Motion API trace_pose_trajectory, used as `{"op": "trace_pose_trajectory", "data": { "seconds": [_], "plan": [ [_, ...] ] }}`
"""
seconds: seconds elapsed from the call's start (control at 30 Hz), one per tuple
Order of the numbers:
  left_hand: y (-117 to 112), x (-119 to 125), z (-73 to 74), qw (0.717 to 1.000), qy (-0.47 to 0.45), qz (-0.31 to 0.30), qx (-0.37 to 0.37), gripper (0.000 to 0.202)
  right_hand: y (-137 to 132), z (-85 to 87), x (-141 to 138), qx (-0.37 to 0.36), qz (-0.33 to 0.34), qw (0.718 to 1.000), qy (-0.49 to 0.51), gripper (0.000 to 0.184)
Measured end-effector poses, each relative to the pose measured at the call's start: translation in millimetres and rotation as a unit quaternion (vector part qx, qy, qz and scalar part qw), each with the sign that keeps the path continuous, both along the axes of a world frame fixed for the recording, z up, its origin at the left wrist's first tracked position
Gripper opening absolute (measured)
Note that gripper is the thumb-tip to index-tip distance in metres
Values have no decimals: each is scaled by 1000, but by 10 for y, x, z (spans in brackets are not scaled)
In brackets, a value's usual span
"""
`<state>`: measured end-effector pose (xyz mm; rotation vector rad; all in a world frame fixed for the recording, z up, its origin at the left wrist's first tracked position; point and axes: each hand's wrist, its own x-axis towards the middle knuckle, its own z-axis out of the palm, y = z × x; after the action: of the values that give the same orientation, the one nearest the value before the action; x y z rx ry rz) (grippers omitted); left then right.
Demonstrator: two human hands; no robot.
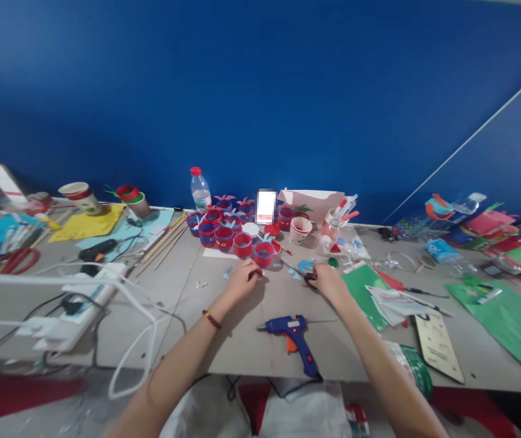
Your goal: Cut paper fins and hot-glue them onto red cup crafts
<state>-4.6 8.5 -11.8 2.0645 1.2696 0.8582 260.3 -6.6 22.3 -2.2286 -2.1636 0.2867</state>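
My left hand (pixel 242 278) rests on the grey table (pixel 251 347) with its fingers curled, pinching something small and red that I cannot make out. My right hand (pixel 327 278) is closed on black-handled scissors (pixel 300 272), whose blades point left toward small light-blue paper scraps (pixel 306 265). Just beyond both hands stands a cluster of red and blue cups (pixel 235 234) with paper trims. A blue hot glue gun (pixel 294 337) lies on the table between my forearms.
A water bottle (pixel 200 190) stands behind the cups against the blue wall. A power strip with white cables (pixel 91 292) lies left, with red scissors (pixel 11 260) beyond. Green sheets (pixel 506 316), papers and a wooden board (pixel 438 347) cover the right side.
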Motion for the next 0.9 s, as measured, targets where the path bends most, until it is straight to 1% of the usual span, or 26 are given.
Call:
{"op": "trace_pose_trajectory", "data": {
  "seconds": [0.13,0.27,0.33,0.4,0.5,0.6,0.67,0.7,0.77,0.9],
  "plan": [
    [-4,5,-15,1000,4,-5,7,23,58,-7,69,-38,8,997,70,15],
    [-8,8,-5,1000,-4,-8,3,22,82,-28,155,-64,10,994,92,13],
    [-5,9,-13,1000,-17,-12,2,22,87,-40,177,-63,14,993,98,12],
    [-1,12,-31,999,-32,-15,3,22,88,-47,149,-34,25,993,108,10],
    [0,20,-48,999,-44,-19,4,22,73,-46,-30,31,59,984,165,13],
    [-13,26,-25,999,-45,-28,11,22,46,-53,-329,62,134,953,265,25],
    [-22,27,-4,998,-44,-36,15,23,33,-71,-524,61,174,930,318,32],
    [-26,27,3,998,-44,-39,15,23,31,-82,-604,59,181,923,334,33],
    [-27,26,4,998,-44,-45,14,22,33,-105,-718,59,177,920,344,30],
    [-19,31,-34,997,-53,-55,13,22,47,-136,-792,66,157,930,325,18]
  ]
}}
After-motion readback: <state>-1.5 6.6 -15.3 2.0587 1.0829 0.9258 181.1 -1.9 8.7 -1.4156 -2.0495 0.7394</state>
